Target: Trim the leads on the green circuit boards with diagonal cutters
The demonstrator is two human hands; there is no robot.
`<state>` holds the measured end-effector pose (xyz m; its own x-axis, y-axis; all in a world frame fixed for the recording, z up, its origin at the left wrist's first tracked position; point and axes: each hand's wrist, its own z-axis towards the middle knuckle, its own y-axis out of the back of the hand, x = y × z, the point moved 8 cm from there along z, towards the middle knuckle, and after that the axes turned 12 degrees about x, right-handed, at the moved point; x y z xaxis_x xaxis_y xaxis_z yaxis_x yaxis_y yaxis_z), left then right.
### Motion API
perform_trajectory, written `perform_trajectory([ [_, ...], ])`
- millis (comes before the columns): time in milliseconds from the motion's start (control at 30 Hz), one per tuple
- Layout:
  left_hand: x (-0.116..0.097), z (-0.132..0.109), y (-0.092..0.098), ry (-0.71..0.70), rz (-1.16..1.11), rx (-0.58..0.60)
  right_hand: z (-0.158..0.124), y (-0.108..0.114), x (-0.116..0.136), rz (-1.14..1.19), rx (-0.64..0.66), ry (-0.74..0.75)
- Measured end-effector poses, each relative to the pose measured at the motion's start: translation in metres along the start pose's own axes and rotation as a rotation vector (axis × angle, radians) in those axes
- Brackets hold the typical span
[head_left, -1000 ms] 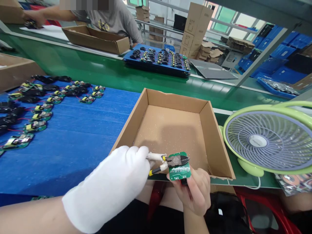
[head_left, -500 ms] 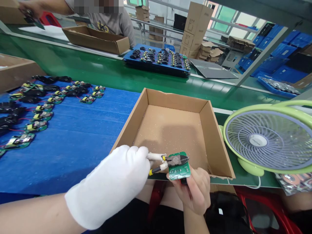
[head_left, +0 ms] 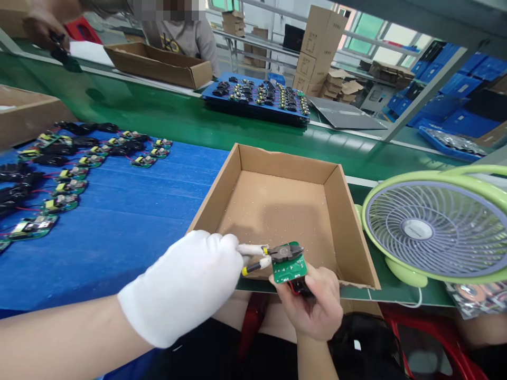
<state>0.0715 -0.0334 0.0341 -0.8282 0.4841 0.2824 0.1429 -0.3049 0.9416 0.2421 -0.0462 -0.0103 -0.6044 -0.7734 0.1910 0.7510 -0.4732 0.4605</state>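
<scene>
My left hand [head_left: 188, 279], in a white glove, is closed round the handles of a pair of side cutters [head_left: 283, 253]. Their dark jaws lie over the upper part of a green circuit board [head_left: 290, 272]. The bare fingers of my right hand [head_left: 317, 303] pinch that board at its lower edge, with its printed side facing up. Beneath it, a black part and a bit of red wire show between the fingers. Both hands are above the near edge of a shallow cardboard box [head_left: 354, 227], whose bottom is dotted with tiny light bits.
Several circuit boards with black cables [head_left: 67, 187] lie on a blue sheet [head_left: 158, 211] at left. A green fan [head_left: 420, 229] stands right of the box. Across the green bench, a blue tray [head_left: 257, 100] holds more boards. A co-worker's hand [head_left: 45, 34] holds a dark tool.
The board in my right hand has tilted and risen slightly, and the cutters have shifted a little up and left with it. The co-worker's hand has moved lower, over the bench.
</scene>
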Motion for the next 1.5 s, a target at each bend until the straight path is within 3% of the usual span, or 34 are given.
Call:
perform_trajectory([
  [133,0.0,0.006,0.003,-0.009,0.012,-0.011,0.001,0.002,-0.005,0.014,-0.002,-0.036],
  [367,0.001,0.002,-0.009,-0.033,0.034,0.059,-0.003,0.0,0.0,-0.055,-0.025,-0.032],
  [433,0.004,0.006,-0.015,-0.002,-0.038,0.16,-0.001,0.0,0.001,-0.061,-0.039,-0.044],
  [600,0.013,0.018,-0.035,0.152,-0.172,0.566,0.002,0.0,0.003,-0.081,-0.083,-0.079],
  [667,0.014,0.022,-0.037,0.169,-0.185,0.647,0.005,0.0,0.003,-0.098,-0.066,-0.086],
  [1200,0.027,0.028,-0.052,0.263,-0.383,0.797,0.021,-0.001,0.004,-0.162,0.059,-0.174],
  [1367,0.029,0.029,-0.056,0.298,-0.439,0.773,0.022,-0.004,0.0,-0.163,0.089,-0.209],
  [1500,0.03,0.03,-0.059,0.272,-0.516,0.683,0.022,-0.005,-0.002,-0.195,0.087,-0.243],
])
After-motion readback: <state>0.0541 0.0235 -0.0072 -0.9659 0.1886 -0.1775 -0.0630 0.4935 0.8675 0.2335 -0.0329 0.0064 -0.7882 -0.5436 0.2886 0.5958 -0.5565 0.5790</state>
